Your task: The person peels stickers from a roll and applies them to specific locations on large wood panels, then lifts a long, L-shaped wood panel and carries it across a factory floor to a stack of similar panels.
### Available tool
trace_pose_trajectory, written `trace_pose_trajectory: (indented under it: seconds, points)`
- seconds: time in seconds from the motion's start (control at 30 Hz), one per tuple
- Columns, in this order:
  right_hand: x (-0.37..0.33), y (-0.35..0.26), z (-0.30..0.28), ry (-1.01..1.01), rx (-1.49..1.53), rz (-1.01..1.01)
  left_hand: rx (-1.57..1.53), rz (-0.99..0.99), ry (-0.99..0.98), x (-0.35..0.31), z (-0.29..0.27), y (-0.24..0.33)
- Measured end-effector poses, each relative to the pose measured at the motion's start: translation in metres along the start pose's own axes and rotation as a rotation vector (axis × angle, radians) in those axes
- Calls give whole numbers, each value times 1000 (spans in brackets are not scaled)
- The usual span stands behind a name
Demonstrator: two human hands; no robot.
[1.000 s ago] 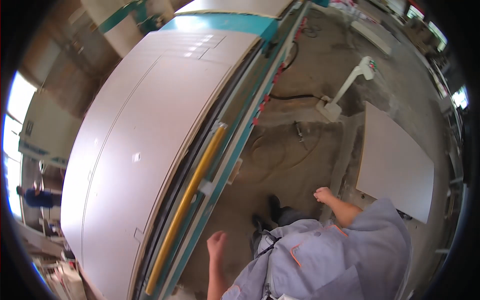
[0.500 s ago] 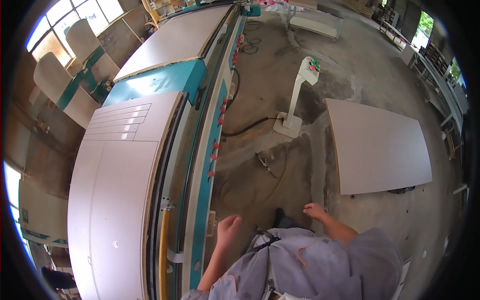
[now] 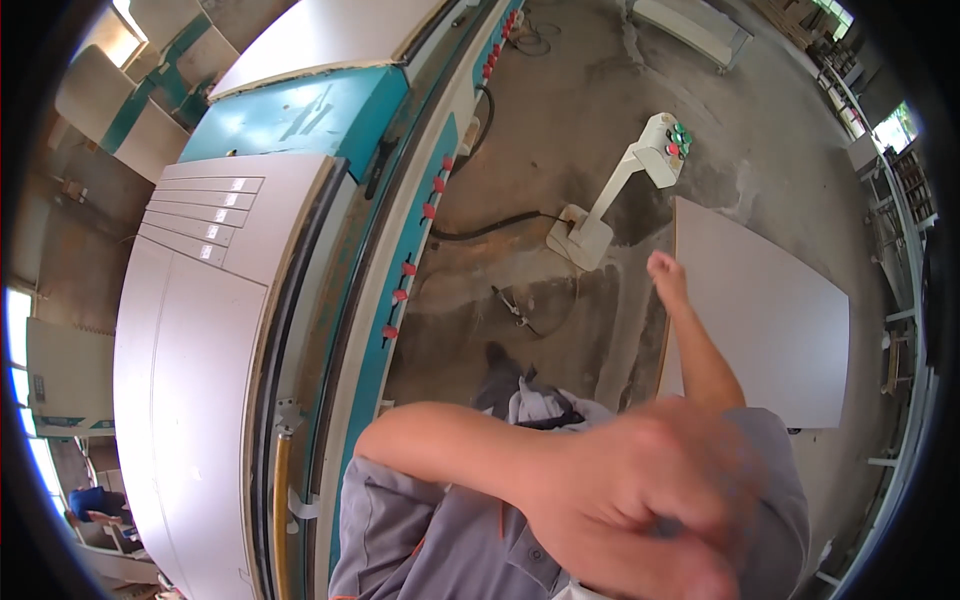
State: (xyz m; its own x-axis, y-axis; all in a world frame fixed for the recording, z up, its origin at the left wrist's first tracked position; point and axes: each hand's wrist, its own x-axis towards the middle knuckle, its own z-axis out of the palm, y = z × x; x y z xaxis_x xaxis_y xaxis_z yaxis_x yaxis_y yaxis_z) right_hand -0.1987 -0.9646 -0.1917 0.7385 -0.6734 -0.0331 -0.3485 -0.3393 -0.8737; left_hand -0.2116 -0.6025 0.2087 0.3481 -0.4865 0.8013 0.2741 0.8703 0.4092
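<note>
Clock is from view centre, 12 at top. Control pedestal point(image 3: 612, 193) at 2, buttons on its tilted head. Pale panel point(image 3: 775, 325) at 3, lying low, support mostly hidden. Right hand point(image 3: 667, 278) just short of 3, overlapping the panel's left edge in view: loosely fisted, nothing seen in it; contact can't be confirmed. Left hand point(image 3: 620, 485) at 5, large and blurred near the lens, fingers half curled; can't tell if it holds anything.

Risks, my read:
- Black cable point(image 3: 490, 228), around 12, spans pedestal to machine point(image 3: 372, 370): a snagged step could trip someone or drag the pedestal.
- Gun-shaped tool point(image 3: 512, 308), just off centre at 1 on the floor point(image 3: 580, 90): could get kicked or stepped on.
- Panel's left edge is a bump hazard if the right side swings low.
- Left hand hides much of the lower view, so footing is harder to check.

Around: grooved board point(image 3: 200, 400) on the bed, 8 to 9; yellow bar point(image 3: 283, 500) 7 to 8; teal cover point(image 3: 250, 130) 10 to 11; red knobs point(image 3: 408, 269) 9 to 12; low white cart point(image 3: 690, 32) at 1; co-worker point(image 3: 92, 502) at 8, well beyond the bed. Machine blocks the 7-to-11 side; panel and pedestal crowd the other.
</note>
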Motion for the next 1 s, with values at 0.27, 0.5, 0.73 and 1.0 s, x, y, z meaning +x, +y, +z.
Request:
trace_pose_trajectory:
  seconds: [0.27,0.5,0.73,1.0]
  points:
    - [217,-32,-47,38,-76,-164,-455,-107,71,95,-57,-65]
    - [413,51,-98,218,-460,-390,-5,35,168,149,-105,-104]
    - [393,4,-19,-43,-635,-479,323,195,305,170,-104,-120]
    - [440,-29,-36,-31,-450,-399,390,384,305,160,-96,-119]
